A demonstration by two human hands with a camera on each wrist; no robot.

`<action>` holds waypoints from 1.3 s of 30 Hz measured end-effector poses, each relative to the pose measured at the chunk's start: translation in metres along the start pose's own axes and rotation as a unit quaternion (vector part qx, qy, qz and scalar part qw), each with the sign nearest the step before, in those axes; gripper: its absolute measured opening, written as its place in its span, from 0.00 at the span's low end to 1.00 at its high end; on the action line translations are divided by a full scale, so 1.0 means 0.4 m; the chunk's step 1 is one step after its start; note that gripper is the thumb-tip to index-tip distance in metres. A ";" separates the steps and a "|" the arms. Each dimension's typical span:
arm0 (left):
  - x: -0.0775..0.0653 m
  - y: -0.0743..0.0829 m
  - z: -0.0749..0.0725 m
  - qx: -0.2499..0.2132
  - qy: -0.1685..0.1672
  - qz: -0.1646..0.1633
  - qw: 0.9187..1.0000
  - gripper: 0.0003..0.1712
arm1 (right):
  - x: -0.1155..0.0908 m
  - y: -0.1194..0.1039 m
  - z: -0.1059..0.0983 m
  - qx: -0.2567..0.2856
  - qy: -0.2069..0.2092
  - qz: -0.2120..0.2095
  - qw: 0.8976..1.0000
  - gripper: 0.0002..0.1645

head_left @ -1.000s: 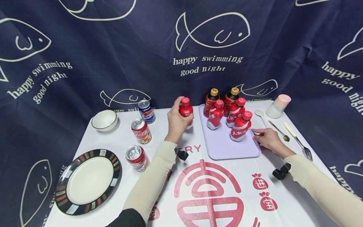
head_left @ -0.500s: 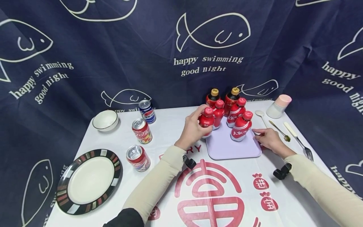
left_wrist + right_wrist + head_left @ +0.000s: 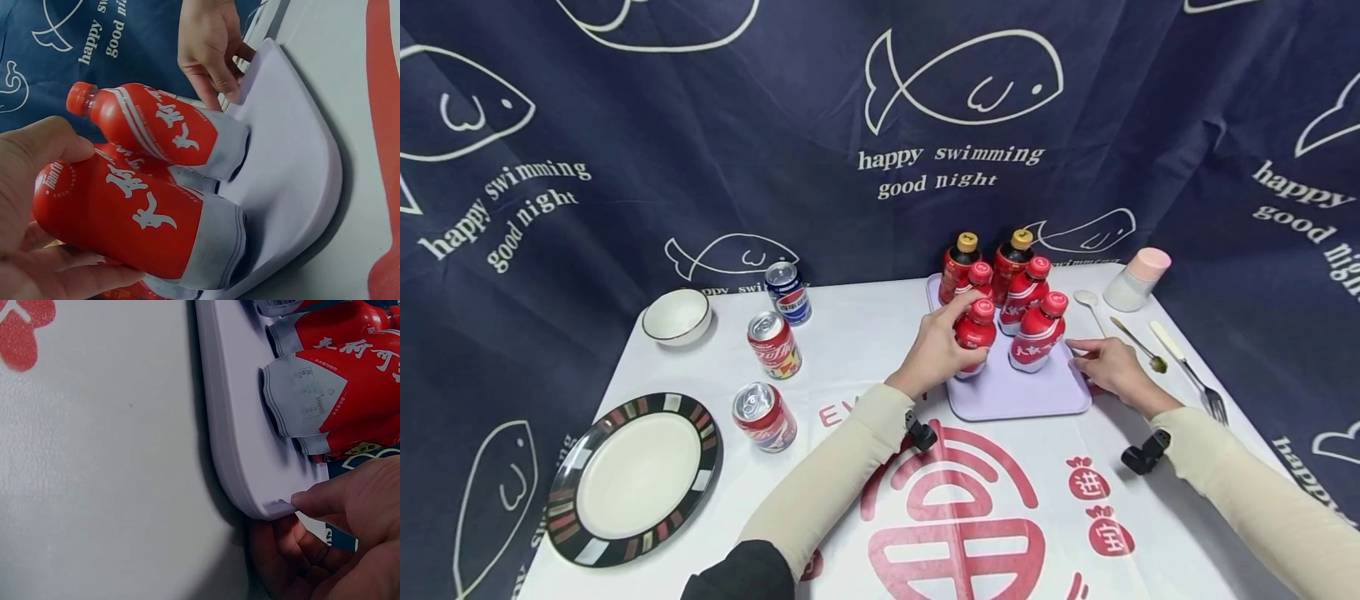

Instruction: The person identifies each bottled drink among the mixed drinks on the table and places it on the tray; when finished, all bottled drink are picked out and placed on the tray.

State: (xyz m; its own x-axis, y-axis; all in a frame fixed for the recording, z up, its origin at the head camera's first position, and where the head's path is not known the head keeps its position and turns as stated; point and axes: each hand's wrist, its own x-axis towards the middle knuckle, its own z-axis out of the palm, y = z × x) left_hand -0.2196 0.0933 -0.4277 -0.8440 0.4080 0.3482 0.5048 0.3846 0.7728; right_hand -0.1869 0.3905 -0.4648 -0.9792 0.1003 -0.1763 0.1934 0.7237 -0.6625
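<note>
My left hand grips a red plastic drink bottle by its upper body, upright over the left part of a lilac tray. In the left wrist view the thumb and fingers wrap this bottle, its pale base close over the tray. My right hand pinches the tray's right edge, thumb on top and fingers underneath, as the right wrist view shows. Other red bottles, such as the front right one, stand on the tray. Behind them are two dark bottles with gold caps. The held bottle partly hides one red bottle.
Left of the tray stand a blue can and two red cans, one of them nearest. A white bowl and a dark-rimmed plate lie farther left. To the right are a pink-lidded jar, spoons and a fork.
My left hand has carried the red bottle rightward and nearer, from the table left of the tray to over the tray. My right hand has stayed on the tray's edge.
</note>
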 end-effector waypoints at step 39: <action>0.007 -0.038 0.040 0.025 0.025 0.037 0.999 0.46 | 0.038 0.005 0.006 -0.013 -0.034 0.004 0.999 0.28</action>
State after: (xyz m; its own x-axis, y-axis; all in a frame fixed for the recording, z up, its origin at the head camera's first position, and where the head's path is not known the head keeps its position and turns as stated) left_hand -0.2268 0.1019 -0.4467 -0.8114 0.3958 0.4302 0.5735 0.3967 0.7167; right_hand -0.2013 0.3918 -0.4707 -0.9710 0.0597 -0.2313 0.1984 0.7409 -0.6417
